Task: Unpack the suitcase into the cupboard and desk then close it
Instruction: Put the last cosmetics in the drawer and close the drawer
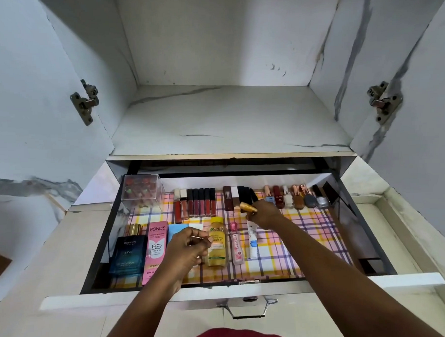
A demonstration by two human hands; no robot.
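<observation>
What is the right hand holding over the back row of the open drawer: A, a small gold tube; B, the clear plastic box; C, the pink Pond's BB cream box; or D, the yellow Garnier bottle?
A: the right hand pinches a small gold tube above the back row, while the yellow Garnier bottle, the pink Pond's box and the clear plastic box rest in the drawer.

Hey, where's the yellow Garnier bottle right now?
In the head view, the yellow Garnier bottle lies in the front row of the open drawer, just right of the left hand and left of the pink Gulabari bottle.
</observation>
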